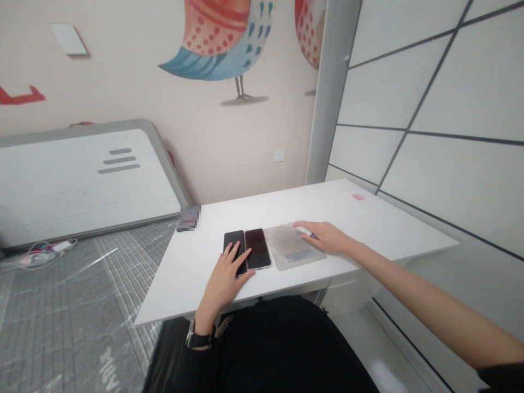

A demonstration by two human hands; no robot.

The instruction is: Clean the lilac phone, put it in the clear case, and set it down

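View: a head-worn camera is looking down over a white rectangular bench (286, 204) standing against a cream wall painted with colourful birds.
Left hand: the left hand (226, 278) is lying flat with its fingers spread, the fingertips resting on the lower part of a black smartphone with a dark screen (234, 248); nothing is being pinched. A dark wristwatch (197, 338) is sitting on that wrist.
Right hand: the right hand (323, 236) is reaching across the bench with the fingers loosely extended, lying palm down over the far right corner of a flat, translucent grey plastic pouch with blue print (292, 248). A small pale object under the fingertips is too hidden to identify, and I cannot tell whether the fingers are gripping it.
Phones: a second smartphone with a dark reddish screen and a pale rim (257, 248) is lying just beside the black one, on its right, the two edges touching or nearly so.
Pouch: it is lying flat just to the right of the second phone, near the front edge of the bench.
Elsewhere on the bench: a small pink sticky note (358, 197) is sitting well apart, near the right-hand wall, and a blurred dark item (188, 217) is sitting at the far left corner.
Left of the bench: a white panel with a grey rim (82, 174) is leaning against the wall.
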